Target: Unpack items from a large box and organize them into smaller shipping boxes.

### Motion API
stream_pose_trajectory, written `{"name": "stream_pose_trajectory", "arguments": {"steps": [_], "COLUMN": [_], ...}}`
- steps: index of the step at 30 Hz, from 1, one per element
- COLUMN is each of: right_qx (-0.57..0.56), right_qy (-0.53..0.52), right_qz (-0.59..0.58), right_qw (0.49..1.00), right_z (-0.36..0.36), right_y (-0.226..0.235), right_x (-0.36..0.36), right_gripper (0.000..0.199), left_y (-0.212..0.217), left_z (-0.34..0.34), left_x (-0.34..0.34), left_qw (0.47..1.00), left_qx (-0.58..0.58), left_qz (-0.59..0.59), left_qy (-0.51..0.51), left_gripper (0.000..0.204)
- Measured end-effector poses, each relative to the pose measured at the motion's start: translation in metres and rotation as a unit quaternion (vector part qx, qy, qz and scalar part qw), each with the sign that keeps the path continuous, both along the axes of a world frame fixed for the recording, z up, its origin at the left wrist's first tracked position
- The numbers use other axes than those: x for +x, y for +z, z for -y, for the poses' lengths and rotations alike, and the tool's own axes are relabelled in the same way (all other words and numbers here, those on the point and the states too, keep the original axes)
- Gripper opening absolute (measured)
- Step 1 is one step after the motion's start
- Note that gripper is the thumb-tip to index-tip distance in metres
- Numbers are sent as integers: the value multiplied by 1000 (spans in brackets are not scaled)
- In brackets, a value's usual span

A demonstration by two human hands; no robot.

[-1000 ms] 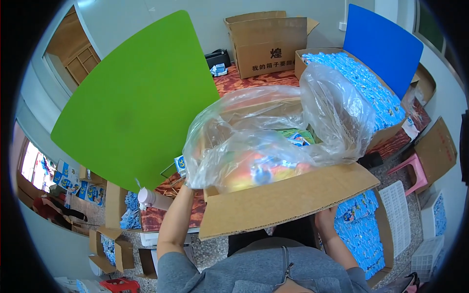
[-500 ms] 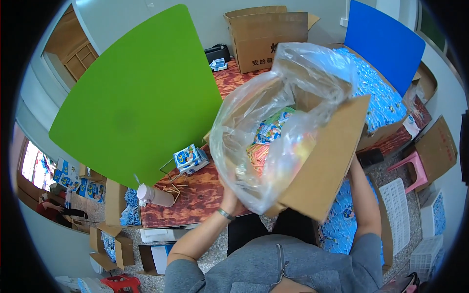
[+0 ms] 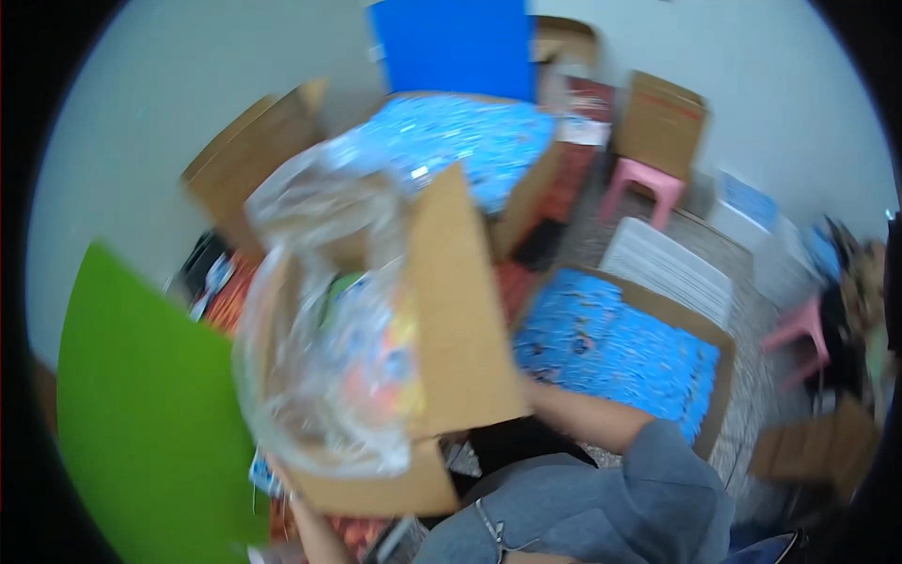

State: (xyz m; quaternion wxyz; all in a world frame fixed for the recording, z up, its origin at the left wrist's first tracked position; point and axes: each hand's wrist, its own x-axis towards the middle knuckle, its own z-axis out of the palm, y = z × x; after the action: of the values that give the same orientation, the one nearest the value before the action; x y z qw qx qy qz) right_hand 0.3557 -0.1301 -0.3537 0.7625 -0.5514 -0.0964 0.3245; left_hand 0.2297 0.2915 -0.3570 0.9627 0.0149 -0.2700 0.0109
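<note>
I hold a cardboard box (image 3: 465, 329) up in front of me, tipped on its side and blurred by motion. A clear plastic bag (image 3: 319, 348) lines it and bulges out to the left, with colourful small packets inside. My right hand (image 3: 537, 395) reaches the box's right lower edge, fingers hidden behind the cardboard. My left hand (image 3: 299, 508) comes up under the box's bottom, mostly hidden by it. My grey sleeve (image 3: 601, 498) fills the lower middle.
Two open cardboard boxes of blue packets stand ahead (image 3: 470, 141) and at right (image 3: 611, 352). A blue panel (image 3: 451, 47) stands at the back, a green panel (image 3: 141, 423) at left. Pink stools (image 3: 644, 183) (image 3: 799, 324), a brown box (image 3: 662, 117) and a white ridged sheet (image 3: 667, 263) are on the floor.
The view has swung to the right, away from the table. The box has tipped further onto its side and shifted left in the picture. Both arms stay with it.
</note>
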Motion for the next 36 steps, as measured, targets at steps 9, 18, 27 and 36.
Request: {"name": "stream_pose_trajectory", "arguments": {"steps": [9, 18, 27, 36], "right_qx": [-21, -90, -187, -128], "right_qy": [32, 58, 39, -36], "right_qz": [77, 333, 478, 223], "right_qw": [996, 937, 857, 966], "right_z": [-6, 1, -5, 69], "right_y": [6, 28, 93, 20], "right_x": [2, 152, 255, 272], "right_gripper": [53, 47, 47, 45], "left_y": [-22, -13, -94, 61], "left_z": [59, 144, 253, 243], "left_x": [5, -18, 63, 3], "left_qw": [990, 965, 758, 391], "left_qx": [111, 198, 444, 809], "left_qz": [-28, -138, -317, -193], "left_qy": [-81, 99, 357, 394], "left_gripper": [66, 71, 66, 71]}}
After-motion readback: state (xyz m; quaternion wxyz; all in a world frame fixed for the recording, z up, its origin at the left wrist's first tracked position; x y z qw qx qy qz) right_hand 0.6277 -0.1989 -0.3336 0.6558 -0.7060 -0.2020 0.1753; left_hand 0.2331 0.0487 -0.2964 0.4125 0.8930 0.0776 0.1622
